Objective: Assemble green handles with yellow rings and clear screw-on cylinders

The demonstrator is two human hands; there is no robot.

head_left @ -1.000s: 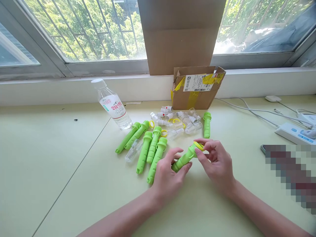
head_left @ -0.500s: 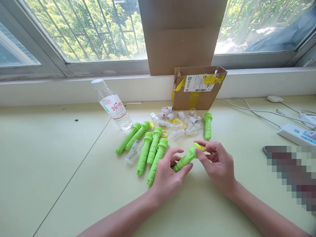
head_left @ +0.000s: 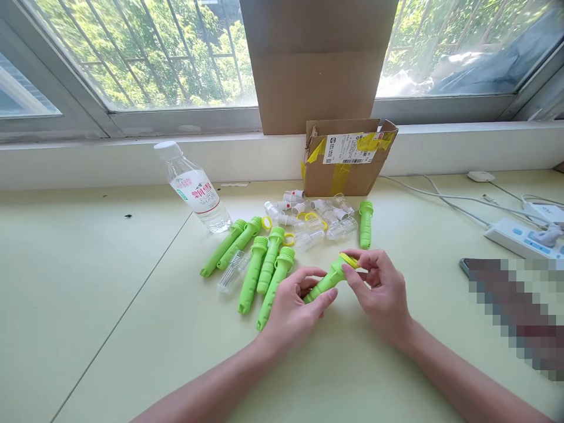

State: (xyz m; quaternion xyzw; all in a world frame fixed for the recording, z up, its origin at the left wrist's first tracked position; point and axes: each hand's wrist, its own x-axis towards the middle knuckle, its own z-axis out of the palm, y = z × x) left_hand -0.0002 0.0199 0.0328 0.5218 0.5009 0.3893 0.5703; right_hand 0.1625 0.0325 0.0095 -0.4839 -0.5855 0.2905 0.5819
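Observation:
My left hand (head_left: pixel 297 302) is wrapped round the lower part of a green plastic flashlight-like handle (head_left: pixel 326 284), which tilts up to the right. At its wide top end, my right hand (head_left: pixel 382 288) pinches a yellow ring (head_left: pixel 349 260) between thumb and fingers. The ring sits against the rim; how firmly it is seated cannot be made out. Several similar green handles (head_left: pixel 253 276) lie left of my left hand, and one more handle (head_left: pixel 365 224) lies behind my right hand. Beyond them are clear plastic caps (head_left: pixel 309 237), small white parts (head_left: pixel 298 208) and loose yellow rings (head_left: pixel 288 239).
A water bottle (head_left: pixel 200 194) stands at the back left. An open cardboard box (head_left: pixel 343 176) is by the window wall. White cables (head_left: pixel 445 197) run to a power strip (head_left: pixel 520 236) on the right, with a partly blurred-out dark object (head_left: pixel 465 267) nearer me.
The whole view has shifted slightly, so things appear a little further left. Both hands keep nearly the same hold on the green handle and yellow ring.

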